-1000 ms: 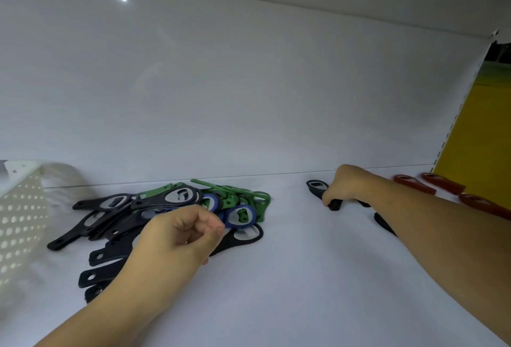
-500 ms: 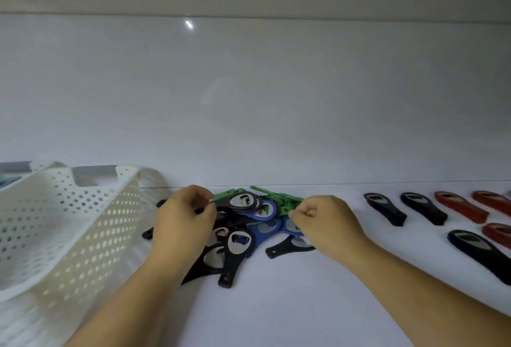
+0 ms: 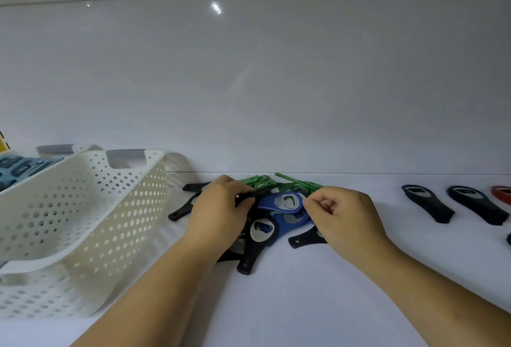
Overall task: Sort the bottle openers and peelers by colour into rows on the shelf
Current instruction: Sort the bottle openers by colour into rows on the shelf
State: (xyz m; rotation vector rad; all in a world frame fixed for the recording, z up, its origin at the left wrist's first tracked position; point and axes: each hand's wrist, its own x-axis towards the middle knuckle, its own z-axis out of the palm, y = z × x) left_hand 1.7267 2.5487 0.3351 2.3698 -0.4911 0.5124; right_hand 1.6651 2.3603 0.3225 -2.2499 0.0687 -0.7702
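Both hands were working the mixed pile on the shelf (image 3: pixel 318 305).

A white basket (image 3: pixel 83 208) sat at the left. The left hand (image 3: pixel 221 214) had its fingers pinched on a black opener (image 3: pixel 250 195); the right hand (image 3: pixel 343 216) nipped the blue opener (image 3: pixel 279 203)'s rim. Sorted black openers (image 3: pixel 427 203) lay right. Best to lift one piece clear, steadying the rest.

Glossy white shelf (image 3: pixel 304 305), perforated white plastic basket (image 3: pixel 83 208), matt plastic openers (image 3: pixel 287 203) with shiny metal insets.
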